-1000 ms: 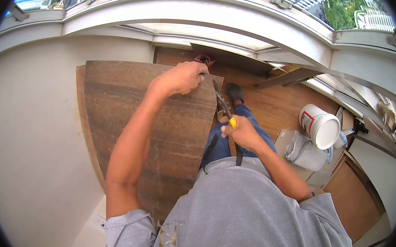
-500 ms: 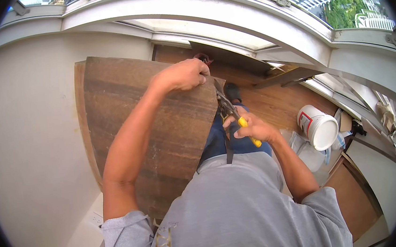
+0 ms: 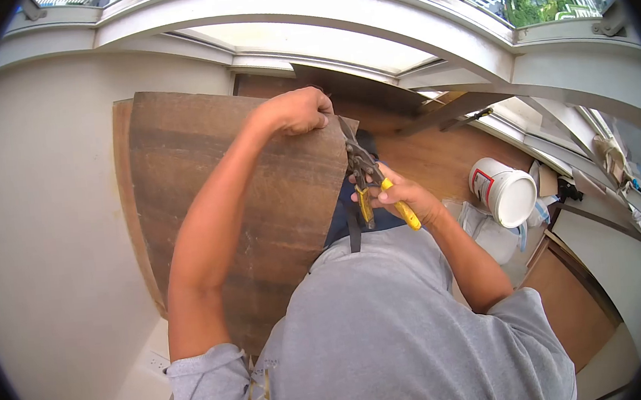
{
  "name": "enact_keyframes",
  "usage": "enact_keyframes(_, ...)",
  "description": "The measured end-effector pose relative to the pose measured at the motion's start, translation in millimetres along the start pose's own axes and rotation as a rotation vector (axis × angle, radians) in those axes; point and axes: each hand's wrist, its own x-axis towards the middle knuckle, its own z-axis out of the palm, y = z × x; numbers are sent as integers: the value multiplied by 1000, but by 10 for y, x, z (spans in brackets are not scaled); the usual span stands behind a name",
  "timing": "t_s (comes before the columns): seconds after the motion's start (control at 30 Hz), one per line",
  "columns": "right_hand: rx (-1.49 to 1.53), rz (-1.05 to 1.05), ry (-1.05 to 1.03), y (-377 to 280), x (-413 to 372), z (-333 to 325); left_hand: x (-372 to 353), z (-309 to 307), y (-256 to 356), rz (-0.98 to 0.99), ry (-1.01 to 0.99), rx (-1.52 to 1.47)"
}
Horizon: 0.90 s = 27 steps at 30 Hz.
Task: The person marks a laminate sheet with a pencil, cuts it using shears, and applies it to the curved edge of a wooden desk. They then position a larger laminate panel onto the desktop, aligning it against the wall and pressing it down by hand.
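A large brown wood-grain board [image 3: 259, 198] stands upright against the pale wall. My left hand [image 3: 296, 111] grips its top right corner. My right hand [image 3: 404, 196] holds yellow-handled snips [image 3: 368, 177], handles spread apart, with the dark blades at the board's right edge just below my left hand. My grey shirt fills the lower middle of the view.
A white bucket [image 3: 504, 191] lies on the wooden floor [image 3: 439, 159] at right, beside grey cloth [image 3: 483, 231] and scraps. A window sill and frame [image 3: 366, 28] curve overhead. A wall socket [image 3: 155, 361] sits low at left. A dark plank [image 3: 372, 92] leans under the sill.
My right hand rose from near my lap to the board's right edge, and the snips' handles spread open. The view shifted slightly; my left hand kept its grip.
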Motion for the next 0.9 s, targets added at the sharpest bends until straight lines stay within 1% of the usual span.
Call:
enact_keyframes(0.03, -3, -4, 0, -39, 6, 15, -5, -2, -7, 18, 12, 1)
enact_keyframes(0.1, -267, 44, 51, -103, 9, -6, -37, -24, 54, 38, 22, -4)
enact_keyframes(0.13, -266, 49, 50, -91, 42, -66, -42, -49, 68, 21, 19, 40)
enact_keyframes(0.2, -460, 14, 163, -37, 111, -137, -56, -11, 72, -5, 7, 78)
enact_keyframes(0.23, -458, 16, 156, -14, 130, -159, -58, -6, 75, -1, 33, 82)
enact_keyframes(0.27, -430, 7, 192, -25, 131, -84, -50, -3, 66, 1, 56, 87)
enact_keyframes(0.3, -396, 3, 231, -18, 122, -17, -43, 5, 53, -7, 48, 86)
enact_keyframes(0.33, -387, 8, 229, -15, 125, 26, -40, 9, 42, -4, 48, 67)
enact_keyframes(0.4, -559, 27, 327, -21, 143, 62, -11, -3, 38, -1, 44, 52)
enact_keyframes(0.43, -551, 30, 326, 9, 154, 19, 1, -2, 35, -20, 36, 64)
enact_keyframes(0.5, -651, -18, 212, 65, 196, -99, -24, -24, 55, -47, 28, 78)
enact_keyframes(0.6, -682, -67, 182, 139, 220, -168, -63, -64, 9, -14, 45, 76)
enact_keyframes(0.67, -695, -78, 162, 145, 214, -197, -103, -96, -55, 21, 126, -85)
enact_keyframes(0.7, -720, -95, 145, 135, 228, -206, -135, -153, -60, 15, 122, -81)
enact_keyframes(0.77, -705, -95, 133, 147, 251, -237, -200, -240, -60, -91, 50, 138)
enact_keyframes(0.9, -699, -84, 113, 114, 241, -235, -179, -204, -154, -111, 11, 40)
